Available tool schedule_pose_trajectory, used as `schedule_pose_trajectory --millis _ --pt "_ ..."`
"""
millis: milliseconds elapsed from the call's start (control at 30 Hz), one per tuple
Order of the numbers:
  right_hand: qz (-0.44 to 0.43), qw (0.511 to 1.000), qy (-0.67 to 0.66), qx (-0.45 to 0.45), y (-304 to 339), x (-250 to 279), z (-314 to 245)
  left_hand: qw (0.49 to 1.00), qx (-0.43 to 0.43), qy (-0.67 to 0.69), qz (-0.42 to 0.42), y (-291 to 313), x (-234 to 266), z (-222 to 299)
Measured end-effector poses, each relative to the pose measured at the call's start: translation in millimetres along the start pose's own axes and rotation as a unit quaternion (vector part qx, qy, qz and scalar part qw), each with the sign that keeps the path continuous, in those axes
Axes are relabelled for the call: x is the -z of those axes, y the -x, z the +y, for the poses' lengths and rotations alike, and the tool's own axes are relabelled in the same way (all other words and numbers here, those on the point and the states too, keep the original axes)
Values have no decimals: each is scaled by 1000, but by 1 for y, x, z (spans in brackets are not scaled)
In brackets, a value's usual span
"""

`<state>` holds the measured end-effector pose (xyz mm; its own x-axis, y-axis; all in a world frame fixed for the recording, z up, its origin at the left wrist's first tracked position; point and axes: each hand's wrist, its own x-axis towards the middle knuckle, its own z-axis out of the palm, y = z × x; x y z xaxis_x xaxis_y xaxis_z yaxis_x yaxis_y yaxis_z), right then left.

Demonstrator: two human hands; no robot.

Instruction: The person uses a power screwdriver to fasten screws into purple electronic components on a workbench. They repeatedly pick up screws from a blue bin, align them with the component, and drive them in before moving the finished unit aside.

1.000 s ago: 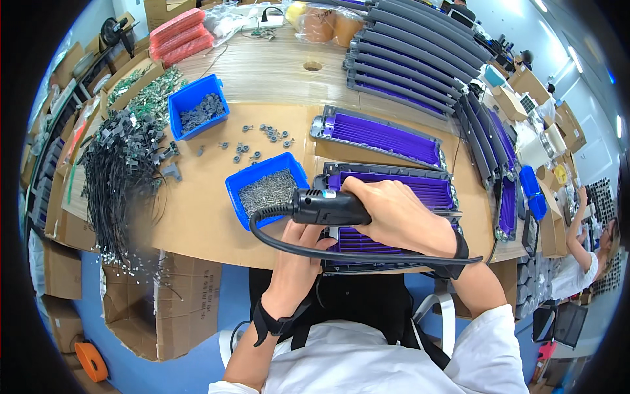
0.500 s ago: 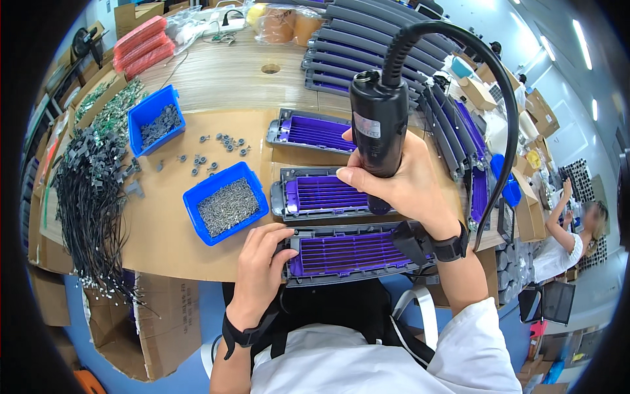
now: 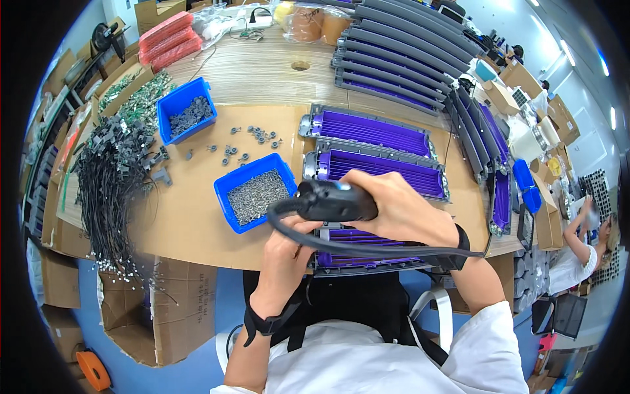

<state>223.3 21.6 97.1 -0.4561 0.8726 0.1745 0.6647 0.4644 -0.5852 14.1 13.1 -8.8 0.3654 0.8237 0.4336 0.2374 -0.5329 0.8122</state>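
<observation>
Tool (image 3: 338,201), black and corded, clasped in right hand (image 3: 407,213) over nearest purple-and-grey panel (image 3: 354,236). Left hand (image 3: 284,256) bent close at panel's left end, partly hidden; cannot tell whether pinching anything. Blue bin (image 3: 226,209) of small metal parts (image 3: 257,197) beyond, to left.

My black corded tool (image 3: 336,201), cord end leftward.
The nearest grey-framed, purple-slatted panel (image 3: 357,259) lies before me, its left end partly hidden.

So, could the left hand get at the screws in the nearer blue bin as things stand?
Probably yes: the bin sits open close by the left hand, and nothing covers the screws. The black cable looping over that hand may hinder it slightly.
</observation>
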Motion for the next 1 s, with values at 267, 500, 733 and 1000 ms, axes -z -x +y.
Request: schedule_pose_trajectory --millis 267,500,733,1000 --pt "-46 996 46 -58 -7 -19 9 1000 16 15 -20 -1 3 3" --pt "-71 995 -24 -64 -8 -16 10 1000 12 11 -3 4 1 3" --pt "-83 994 -22 -62 -8 -12 15 1000 10 -26 -14 2 1 7" --pt "-82 995 -8 -55 -8 -19 24 995 83 -8 -60 1 7 11"
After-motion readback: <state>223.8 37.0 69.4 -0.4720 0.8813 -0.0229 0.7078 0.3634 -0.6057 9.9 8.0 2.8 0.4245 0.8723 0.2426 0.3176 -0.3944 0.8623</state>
